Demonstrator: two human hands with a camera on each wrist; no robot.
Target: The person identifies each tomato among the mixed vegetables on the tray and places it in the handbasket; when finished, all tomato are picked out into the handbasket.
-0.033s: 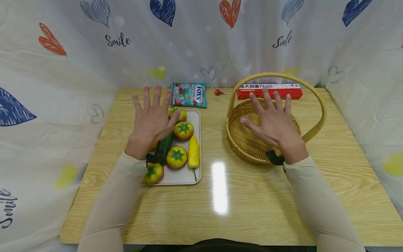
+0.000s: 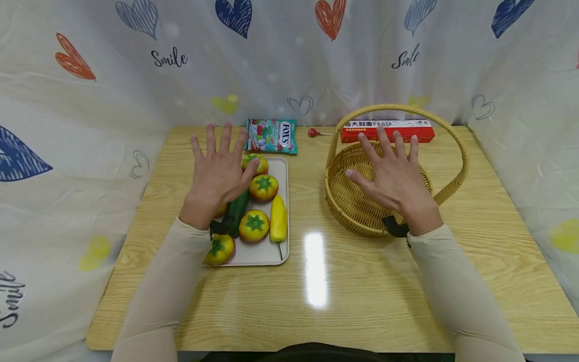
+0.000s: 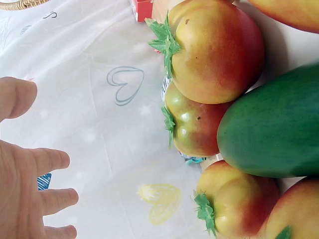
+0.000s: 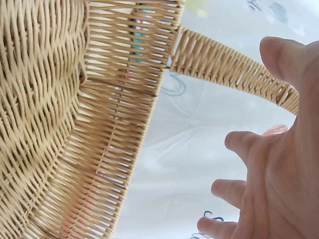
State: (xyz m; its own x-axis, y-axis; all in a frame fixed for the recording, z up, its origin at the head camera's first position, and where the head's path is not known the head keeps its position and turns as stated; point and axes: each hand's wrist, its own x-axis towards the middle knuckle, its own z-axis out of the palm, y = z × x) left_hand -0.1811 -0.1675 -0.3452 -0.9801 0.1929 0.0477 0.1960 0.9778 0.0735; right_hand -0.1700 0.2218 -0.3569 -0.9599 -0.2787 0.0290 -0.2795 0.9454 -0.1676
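My left hand (image 2: 217,176) hovers over the left part of a pale tray (image 2: 262,258), fingers spread straight, holding nothing. On that tray lie several yellow-red fruits with green leafy tops (image 2: 254,225), a dark green cucumber-like vegetable (image 2: 239,208) and a yellow chili pepper (image 2: 278,218). The hand hides part of the tray. In the left wrist view the fruits (image 3: 217,52) and the green vegetable (image 3: 274,124) show apart from the fingers. Above a wicker basket (image 2: 344,213) my right hand (image 2: 393,176) is spread likewise, gripping nothing. The basket's tall handle (image 2: 389,107) arches behind its fingers.
Behind the tray lies a teal snack bag (image 2: 270,136). A red lollipop (image 2: 313,132) lies to its right, then a red pasta box (image 2: 407,133) behind the basket. The wooden table (image 2: 362,301) meets a heart-printed curtain (image 2: 280,60) at the back and sides.
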